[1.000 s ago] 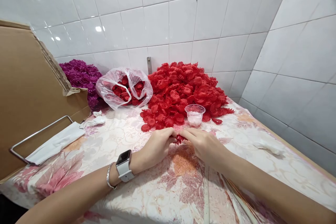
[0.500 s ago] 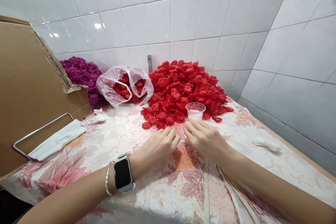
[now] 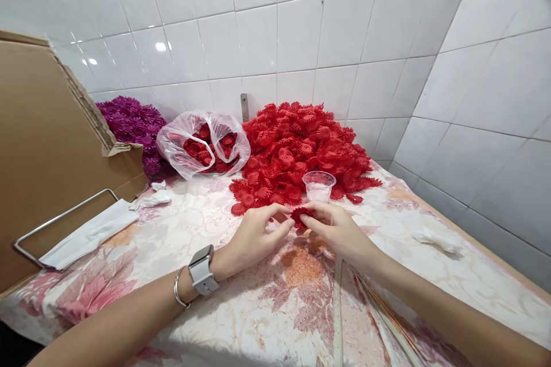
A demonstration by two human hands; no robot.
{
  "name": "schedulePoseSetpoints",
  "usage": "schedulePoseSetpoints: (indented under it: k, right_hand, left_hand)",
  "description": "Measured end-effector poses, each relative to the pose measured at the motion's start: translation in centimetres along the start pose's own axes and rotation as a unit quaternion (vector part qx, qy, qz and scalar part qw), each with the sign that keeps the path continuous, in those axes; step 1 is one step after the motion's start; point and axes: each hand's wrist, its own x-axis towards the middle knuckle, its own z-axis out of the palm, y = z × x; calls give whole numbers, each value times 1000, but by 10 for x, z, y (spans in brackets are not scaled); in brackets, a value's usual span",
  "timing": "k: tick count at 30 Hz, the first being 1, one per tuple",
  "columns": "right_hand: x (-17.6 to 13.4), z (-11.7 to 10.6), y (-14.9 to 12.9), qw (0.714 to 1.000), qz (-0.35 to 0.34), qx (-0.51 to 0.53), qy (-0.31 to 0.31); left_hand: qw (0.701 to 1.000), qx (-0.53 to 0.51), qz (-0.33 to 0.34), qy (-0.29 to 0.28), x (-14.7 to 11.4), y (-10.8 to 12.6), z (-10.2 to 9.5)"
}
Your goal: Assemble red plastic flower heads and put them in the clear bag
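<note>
A dark red scalloped fabric flower piece (image 3: 301, 217) is held up just in front of the clear plastic cup (image 3: 319, 186). My right hand (image 3: 338, 229) pinches it, the thumb lying across its face and the fingers behind. From the other side, my left hand (image 3: 260, 235) has its thumb and forefinger at the piece's left edge; its fingers are curled. Behind both hands rises a large heap of red flower pieces (image 3: 297, 149). White stuff sits inside the cup, at the heap's front edge.
A clear plastic bag (image 3: 172, 152) of darker red pieces stands left of the heap, with a purple pile (image 3: 138, 126) beyond. A cardboard box (image 3: 51, 166) flanks the left. Thin stems (image 3: 387, 315) lie under my right forearm. Crumpled white tissue (image 3: 437, 241) is at right.
The dark red flower piece now shows between my fingers, where none was visible before. My left hand has turned and its fingers have loosened. The view has shifted slightly.
</note>
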Motion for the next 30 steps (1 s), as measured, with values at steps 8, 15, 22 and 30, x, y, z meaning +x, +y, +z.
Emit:
schedulePoseSetpoints:
  k: [8, 15, 22, 30]
  right_hand:
    - [-3, 1, -4, 994, 62, 66, -53]
    - [-6, 0, -7, 999, 25, -40, 14]
    - [-9, 4, -3, 973, -57, -209, 77]
    - [-13, 12, -10, 949, -70, -306, 16]
  left_hand:
    - [999, -14, -17, 27, -4, -2, 4]
    - [998, -57, -7, 24, -6, 2, 6]
    - [978, -184, -92, -25, -4, 0, 5]
    - [969, -202, -137, -38, 0, -4, 5]
